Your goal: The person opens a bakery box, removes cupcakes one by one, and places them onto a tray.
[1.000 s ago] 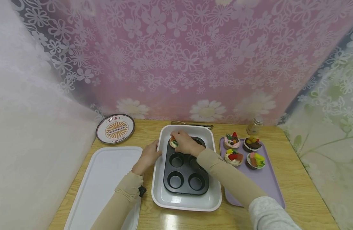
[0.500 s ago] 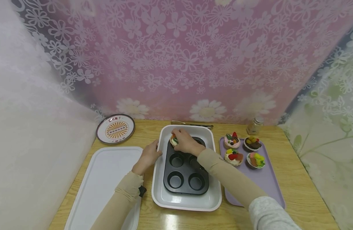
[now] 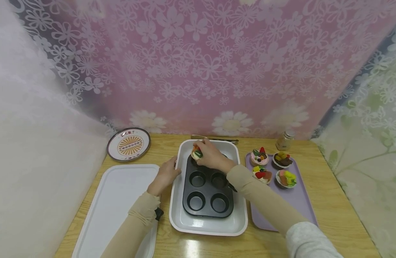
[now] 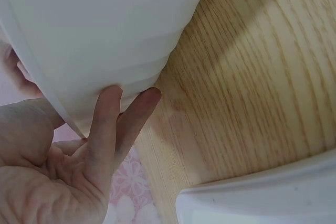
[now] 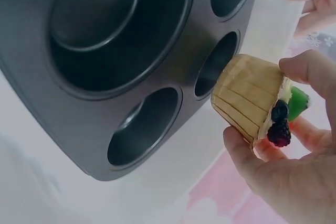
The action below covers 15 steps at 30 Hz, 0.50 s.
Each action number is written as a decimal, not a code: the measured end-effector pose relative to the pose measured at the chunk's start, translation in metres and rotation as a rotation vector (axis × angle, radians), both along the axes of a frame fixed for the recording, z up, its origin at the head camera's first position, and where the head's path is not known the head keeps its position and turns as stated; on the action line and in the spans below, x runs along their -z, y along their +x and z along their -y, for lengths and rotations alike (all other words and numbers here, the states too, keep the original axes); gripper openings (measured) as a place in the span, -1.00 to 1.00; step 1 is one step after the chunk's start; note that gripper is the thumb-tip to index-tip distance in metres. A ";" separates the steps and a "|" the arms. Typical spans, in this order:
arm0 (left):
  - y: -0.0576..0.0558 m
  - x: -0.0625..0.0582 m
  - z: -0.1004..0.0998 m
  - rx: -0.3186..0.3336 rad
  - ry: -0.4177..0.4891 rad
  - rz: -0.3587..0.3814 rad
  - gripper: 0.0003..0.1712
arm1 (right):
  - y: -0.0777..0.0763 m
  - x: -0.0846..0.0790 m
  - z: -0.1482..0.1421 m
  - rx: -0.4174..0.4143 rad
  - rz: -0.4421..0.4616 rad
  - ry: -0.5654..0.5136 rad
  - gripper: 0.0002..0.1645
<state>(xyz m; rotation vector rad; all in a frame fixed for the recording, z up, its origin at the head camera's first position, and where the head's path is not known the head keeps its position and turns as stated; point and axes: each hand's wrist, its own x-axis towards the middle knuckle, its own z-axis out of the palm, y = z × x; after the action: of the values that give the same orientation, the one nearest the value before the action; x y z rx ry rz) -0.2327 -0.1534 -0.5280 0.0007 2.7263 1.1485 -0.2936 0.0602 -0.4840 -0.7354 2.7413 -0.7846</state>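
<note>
My right hand (image 3: 212,154) pinches a cupcake (image 5: 252,98) by its sides, thumb and fingers around its tan pleated wrapper. Dark berries and a green piece top it. In the right wrist view the cupcake is tilted and raised above the black muffin tin (image 5: 149,124). The head view puts the cupcake over the tin's far left cup. The tin lies inside a deep white basin (image 3: 172,215). My left hand (image 3: 167,175) holds the basin's left wall, thumb over the rim, fingers (image 4: 105,114) against the outside.
Several decorated cupcakes (image 3: 286,178) stand on a purple tray (image 3: 301,211) to the right. A white tray (image 3: 120,208) lies left, a patterned plate (image 3: 129,144) behind it. A glass jar (image 3: 285,140) and tongs (image 3: 217,139) sit at the back.
The right hand has lifted the cupcake slightly out of the far left cup, moving up and a little right. The left hand stays on the basin.
</note>
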 end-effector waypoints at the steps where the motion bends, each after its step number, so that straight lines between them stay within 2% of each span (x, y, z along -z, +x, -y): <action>1: 0.000 0.000 0.000 0.001 -0.001 -0.002 -0.25 | 0.000 -0.001 -0.001 -0.006 -0.012 -0.001 -0.14; 7: 0.001 -0.001 0.000 0.007 -0.001 -0.015 -0.26 | 0.003 -0.006 -0.005 -0.026 -0.053 0.009 -0.13; 15: 0.001 -0.001 0.000 0.000 0.021 -0.010 -0.25 | 0.011 -0.009 -0.010 -0.007 -0.076 0.001 -0.11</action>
<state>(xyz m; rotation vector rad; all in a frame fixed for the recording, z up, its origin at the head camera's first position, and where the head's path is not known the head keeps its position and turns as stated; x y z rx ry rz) -0.2316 -0.1532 -0.5268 0.0086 2.7228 1.1798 -0.2830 0.0700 -0.4745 -0.7889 2.8044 -0.7686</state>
